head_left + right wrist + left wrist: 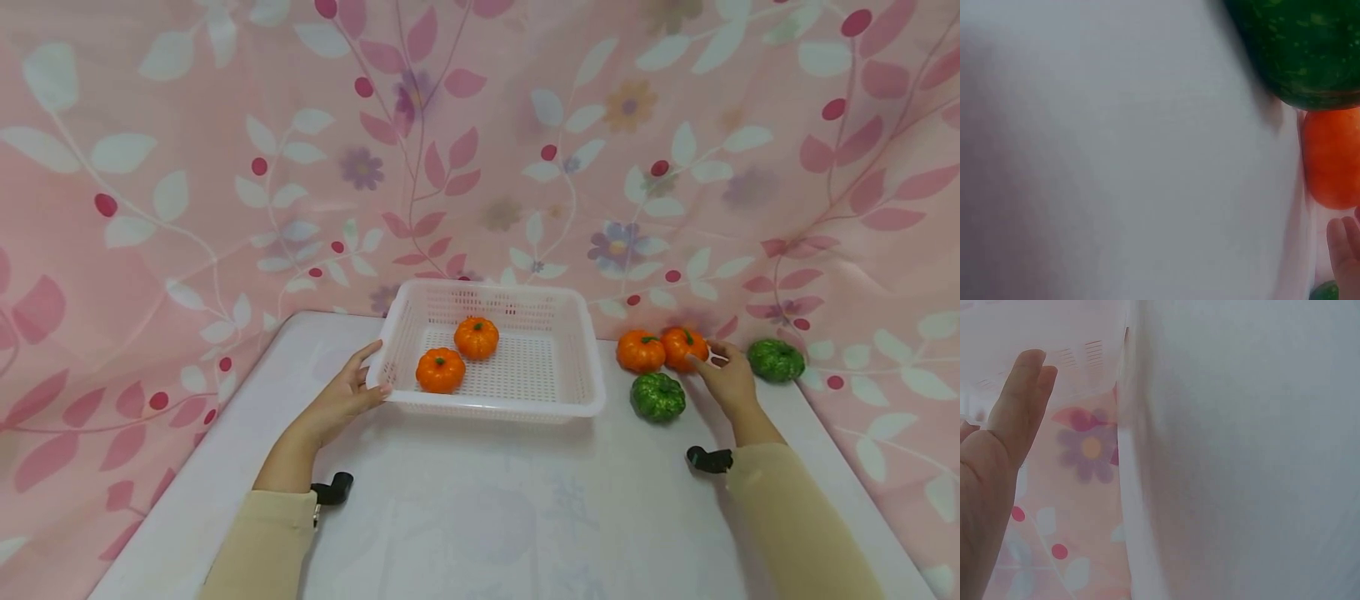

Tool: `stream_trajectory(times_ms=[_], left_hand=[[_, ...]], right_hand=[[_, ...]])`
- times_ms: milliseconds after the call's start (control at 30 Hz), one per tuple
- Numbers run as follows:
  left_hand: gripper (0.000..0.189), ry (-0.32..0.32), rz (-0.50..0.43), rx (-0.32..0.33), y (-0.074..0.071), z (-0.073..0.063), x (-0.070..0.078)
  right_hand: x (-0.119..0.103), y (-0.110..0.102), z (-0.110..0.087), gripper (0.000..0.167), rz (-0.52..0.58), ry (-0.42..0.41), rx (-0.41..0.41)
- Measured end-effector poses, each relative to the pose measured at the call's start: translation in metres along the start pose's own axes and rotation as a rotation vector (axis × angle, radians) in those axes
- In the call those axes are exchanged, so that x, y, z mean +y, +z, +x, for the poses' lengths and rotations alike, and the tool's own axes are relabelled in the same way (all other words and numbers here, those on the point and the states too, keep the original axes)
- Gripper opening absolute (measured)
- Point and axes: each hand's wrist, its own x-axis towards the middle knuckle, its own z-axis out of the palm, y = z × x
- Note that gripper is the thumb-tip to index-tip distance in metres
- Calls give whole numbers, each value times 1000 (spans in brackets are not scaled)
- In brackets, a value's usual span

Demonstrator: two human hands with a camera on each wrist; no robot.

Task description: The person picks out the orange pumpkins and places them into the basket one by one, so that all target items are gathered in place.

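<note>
A white plastic basket (pixel 487 406) with slotted sides holds two small orange pumpkins, one farther back (pixel 476 338) and one nearer the front (pixel 440 371). At its left end is my left hand (pixel 341 402), thumb by the front corner of the rim and fingers along the outer side; the left wrist view shows those fingers fairly straight. My right hand (pixel 731 383) reaches to the right side of an orange pumpkin (pixel 681 348), its thumb and fingers spread beside it. Another orange pumpkin (pixel 641 351) touches that one on the left. A green pumpkin (pixel 1310 50) sits in front of them.
A second green pumpkin (pixel 776 360) lies to the right of my right hand, near the table's edge. The white-covered table (pixel 480 508) stands against a pink floral curtain (pixel 480 167). Small black devices are strapped at both wrists.
</note>
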Motion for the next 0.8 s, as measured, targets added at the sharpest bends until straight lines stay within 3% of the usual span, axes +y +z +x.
stream_trajectory(times_ms=[800], left_hand=[[88, 11, 4, 5, 1, -1, -1]], right_hand=[[6, 2, 10, 88, 146, 60, -133]])
